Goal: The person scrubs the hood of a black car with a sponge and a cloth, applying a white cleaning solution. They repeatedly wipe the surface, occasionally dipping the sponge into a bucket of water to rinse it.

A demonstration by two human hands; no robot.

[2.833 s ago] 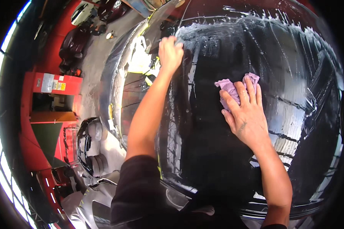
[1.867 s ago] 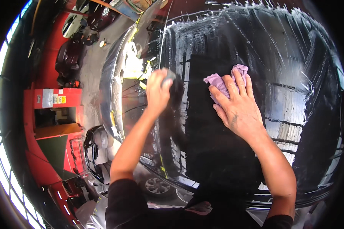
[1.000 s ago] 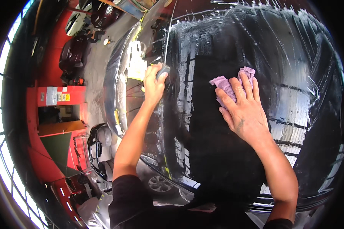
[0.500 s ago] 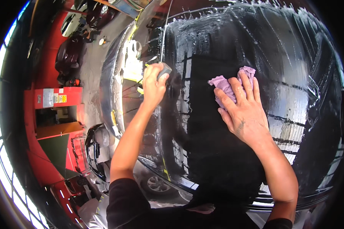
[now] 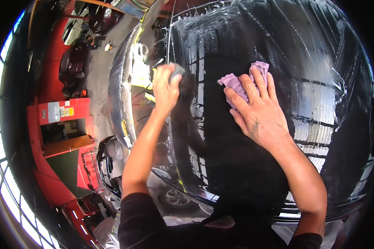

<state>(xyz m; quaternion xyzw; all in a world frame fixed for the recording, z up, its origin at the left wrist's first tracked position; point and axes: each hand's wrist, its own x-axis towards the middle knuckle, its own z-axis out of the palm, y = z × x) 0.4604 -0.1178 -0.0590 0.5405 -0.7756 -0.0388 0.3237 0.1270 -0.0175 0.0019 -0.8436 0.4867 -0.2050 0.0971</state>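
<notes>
Yellow tape is lying in strips just outside the left edge of the dark car panel, perhaps shielding the parts beside it. Near that edge, the person's left hand is curling around a grey block, thumb on one side and fingers on the other, probably leaving its working face free; whether the block is touching the panel cannot be told. White suds are spreading by the far left corner, seemingly keeping the surface wet. Around the panel's middle, a purple cloth is bunching beneath the fingers of the right hand. That hand is resting flat with fingers spread, apparently pinning the cloth rather than gripping it, and possibly steadying the leaning person.
</notes>
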